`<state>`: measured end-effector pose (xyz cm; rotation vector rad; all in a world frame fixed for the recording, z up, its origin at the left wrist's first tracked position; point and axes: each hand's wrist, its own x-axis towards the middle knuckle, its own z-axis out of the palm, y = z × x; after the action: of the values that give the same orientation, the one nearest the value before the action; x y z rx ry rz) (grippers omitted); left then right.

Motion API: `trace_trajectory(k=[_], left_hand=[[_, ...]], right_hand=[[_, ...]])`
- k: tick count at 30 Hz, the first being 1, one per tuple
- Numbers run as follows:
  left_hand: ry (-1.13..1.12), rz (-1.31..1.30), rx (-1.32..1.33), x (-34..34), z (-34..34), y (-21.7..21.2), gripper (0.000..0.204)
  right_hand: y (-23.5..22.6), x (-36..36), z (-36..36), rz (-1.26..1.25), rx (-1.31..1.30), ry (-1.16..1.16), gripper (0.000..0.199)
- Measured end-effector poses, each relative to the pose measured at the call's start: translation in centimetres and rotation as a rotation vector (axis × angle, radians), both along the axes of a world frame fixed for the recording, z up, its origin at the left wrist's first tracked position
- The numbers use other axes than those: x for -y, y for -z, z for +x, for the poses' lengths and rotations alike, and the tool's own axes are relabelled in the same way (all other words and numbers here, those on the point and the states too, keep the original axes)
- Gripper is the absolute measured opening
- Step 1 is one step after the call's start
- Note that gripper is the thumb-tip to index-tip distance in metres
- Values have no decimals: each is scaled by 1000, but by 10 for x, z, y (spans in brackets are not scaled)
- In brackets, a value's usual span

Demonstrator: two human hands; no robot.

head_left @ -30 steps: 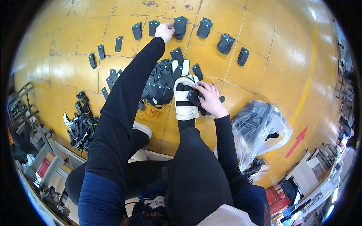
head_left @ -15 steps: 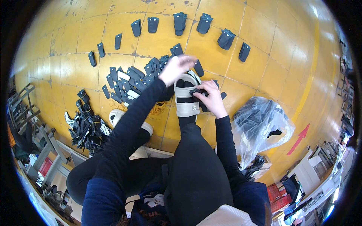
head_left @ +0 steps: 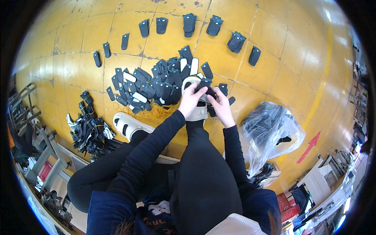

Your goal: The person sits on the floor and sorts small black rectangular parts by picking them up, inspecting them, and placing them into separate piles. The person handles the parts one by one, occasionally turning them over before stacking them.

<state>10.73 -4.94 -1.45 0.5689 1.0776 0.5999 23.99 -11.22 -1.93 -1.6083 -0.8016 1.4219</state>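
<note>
Above my right shoe, a beige clog (head_left: 200, 113), both hands meet on a dark grey, flat tongue-shaped piece (head_left: 204, 84). The thumb and fingers of my left hand (head_left: 188, 102) pinch its left side. On its right side my right hand (head_left: 221, 109) grips a dark part of it; whether this is one piece or a few stacked together I cannot tell. Just left of that shoe lies a loose heap of similar dark pieces (head_left: 159, 84), some showing white backs. More of them lie beyond and to the right of the shoe, close to my fingers.
Small stacks of dark pieces (head_left: 188, 25) form an arc on the yellow floor (head_left: 164, 45). Yellow bands (head_left: 156, 113) lie below the heap. Bundled black-and-white pieces (head_left: 92, 129) sit at left. A clear plastic bag (head_left: 270, 133) with dark contents stands at right. Metal racks (head_left: 39, 145) border the left.
My left hand has come back from above the heap toward me and now holds the dark piece together with my right hand. My left shoe shows more fully.
</note>
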Motion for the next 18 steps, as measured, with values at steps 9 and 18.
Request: trace_trajectory(k=[9,18], left_hand=[[-158,-53,155,-32,-27,-14,24],[94,-158,414,-46,-39,-45,37]], right_hand=[[6,8,2,-266,92,208,26],[-34,-14,12,47,507,107,31]])
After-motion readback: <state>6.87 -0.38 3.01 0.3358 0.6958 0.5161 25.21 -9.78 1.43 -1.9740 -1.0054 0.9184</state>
